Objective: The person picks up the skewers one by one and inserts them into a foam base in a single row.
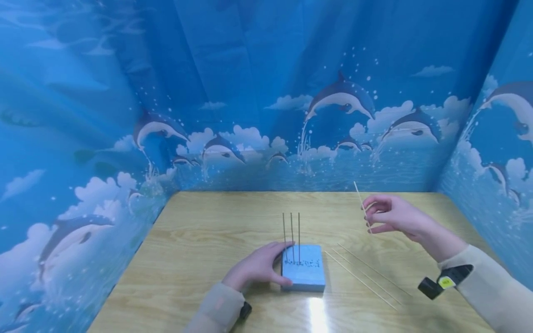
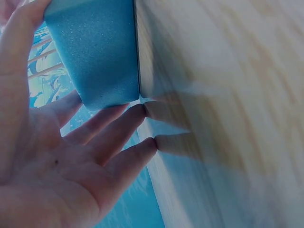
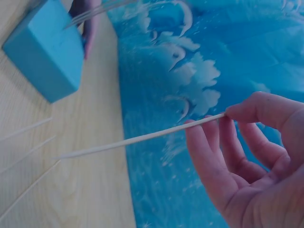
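A blue foam block (image 1: 310,277) with many small holes across its top rests on the wooden table. My left hand (image 1: 260,266) holds its left side, thumb at the front corner and fingers toward the back; in the left wrist view some fingertips touch the table. Three thin sticks (image 1: 299,231) stand upright in a row at the block's left part. Raised to the right of the block, my right hand (image 1: 395,215) pinches another thin wooden stick (image 3: 142,137) near one end, between thumb and fingertips.
Three loose sticks (image 1: 362,280) lie slantwise on the wooden table (image 1: 200,231), right of the block. Blue curtains (image 1: 250,69) printed with dolphins and clouds hang behind the table and along both sides. Each wrist wears a dark strapped device (image 1: 455,275).
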Motion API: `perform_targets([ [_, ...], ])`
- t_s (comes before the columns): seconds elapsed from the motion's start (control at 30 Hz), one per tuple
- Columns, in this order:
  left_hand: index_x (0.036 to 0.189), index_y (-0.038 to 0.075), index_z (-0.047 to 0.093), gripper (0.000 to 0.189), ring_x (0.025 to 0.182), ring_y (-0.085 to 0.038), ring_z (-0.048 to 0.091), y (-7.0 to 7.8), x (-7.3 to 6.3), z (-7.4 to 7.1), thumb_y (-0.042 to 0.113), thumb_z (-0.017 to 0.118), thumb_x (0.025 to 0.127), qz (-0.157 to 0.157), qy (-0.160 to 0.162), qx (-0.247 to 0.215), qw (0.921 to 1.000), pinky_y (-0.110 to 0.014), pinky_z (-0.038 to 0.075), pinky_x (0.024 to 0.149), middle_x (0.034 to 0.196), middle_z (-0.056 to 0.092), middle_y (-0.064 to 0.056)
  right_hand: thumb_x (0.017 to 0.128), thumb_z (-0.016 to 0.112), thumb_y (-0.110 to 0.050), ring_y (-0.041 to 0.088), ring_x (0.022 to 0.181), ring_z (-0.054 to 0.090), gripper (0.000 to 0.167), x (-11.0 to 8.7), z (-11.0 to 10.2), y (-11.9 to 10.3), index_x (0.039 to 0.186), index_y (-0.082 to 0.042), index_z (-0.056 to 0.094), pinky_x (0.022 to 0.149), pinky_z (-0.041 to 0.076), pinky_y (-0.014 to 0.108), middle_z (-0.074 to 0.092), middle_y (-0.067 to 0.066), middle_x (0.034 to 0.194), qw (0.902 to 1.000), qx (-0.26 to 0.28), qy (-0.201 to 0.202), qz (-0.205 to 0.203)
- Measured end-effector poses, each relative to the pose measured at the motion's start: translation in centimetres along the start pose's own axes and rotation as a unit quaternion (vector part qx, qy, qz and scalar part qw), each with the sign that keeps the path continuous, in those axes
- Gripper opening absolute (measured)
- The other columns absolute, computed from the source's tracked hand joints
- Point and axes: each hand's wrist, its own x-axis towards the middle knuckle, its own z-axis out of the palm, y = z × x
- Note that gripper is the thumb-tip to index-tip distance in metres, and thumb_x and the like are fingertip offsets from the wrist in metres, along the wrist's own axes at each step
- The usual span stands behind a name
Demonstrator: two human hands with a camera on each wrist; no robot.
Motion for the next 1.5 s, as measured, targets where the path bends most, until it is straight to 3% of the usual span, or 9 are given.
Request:
perform_targets([
  [0.17,0.154,0.03,0.032,0.109,0.142,-0.023,0.041,0.0,0.2,-0.1,0.06,0.084,0.064,0.006,-0.003,0.008,0.9999,-0.05,0.034,0.118,0.156,0.042,0.001,0.093,0.063,-0.005,0.014,0.087,0.066,0.016,-0.4,0.7,-1.0,0.106,-0.012,0.058,0.083,0.062,0.039,0.064,0.002,0.093,0.9995,0.011,0.017,-0.025],
  [0.5,0.155,0.029,0.032,0.108,0.142,-0.024,0.041,0.3,0.1,-0.3,0.058,0.085,0.065,0.008,-0.001,0.006,1.0,-0.05,0.034,0.118,0.155,0.043,0.0,0.089,0.066,0.003,0.014,0.082,0.07,0.023,-0.7,3.1,-1.9,0.096,-0.019,0.065,0.077,0.063,0.034,0.069,-0.002,0.087,0.9911,0.04,0.055,-0.114],
  [0.73,0.155,0.027,0.033,0.108,0.142,-0.024,0.041,0.4,0.2,-0.5,0.057,0.085,0.065,0.009,-0.001,0.003,1.0,-0.051,0.033,0.118,0.156,0.042,-0.001,0.087,0.065,0.005,0.017,0.08,0.07,0.017,-0.3,6.3,-2.3,0.101,-0.002,0.06,0.076,0.063,0.036,0.067,0.006,0.087,0.9857,0.002,0.09,-0.142],
  [0.83,0.154,0.028,0.033,0.108,0.142,-0.024,0.041,0.3,0.1,-0.5,0.057,0.086,0.065,0.009,0.001,0.002,1.0,-0.05,0.034,0.118,0.155,0.042,0.0,0.086,0.066,0.004,0.018,0.081,0.069,0.02,-0.1,7.8,-2.2,0.104,0.004,0.059,0.075,0.063,0.037,0.066,0.014,0.09,0.9827,-0.023,0.113,-0.145],
  [0.97,0.154,0.029,0.033,0.107,0.142,-0.024,0.042,0.0,0.0,-0.1,0.057,0.085,0.064,0.014,0.006,0.014,0.9998,-0.049,0.035,0.118,0.155,0.043,0.0,0.083,0.068,0.003,0.019,0.083,0.069,0.02,0.2,9.3,-2.0,0.102,0.001,0.06,0.075,0.063,0.036,0.067,0.016,0.091,0.9809,-0.036,0.133,-0.138],
  [1.5,0.154,0.027,0.034,0.107,0.14,-0.024,0.044,0.1,-0.2,-0.1,0.057,0.085,0.064,0.023,0.013,0.018,0.9995,-0.049,0.037,0.116,0.153,0.045,0.0,0.08,0.072,0.003,0.02,0.085,0.069,0.021,1.3,12.8,-1.5,0.098,-0.002,0.064,0.076,0.062,0.029,0.071,0.017,0.092,0.9774,-0.018,0.141,-0.156],
])
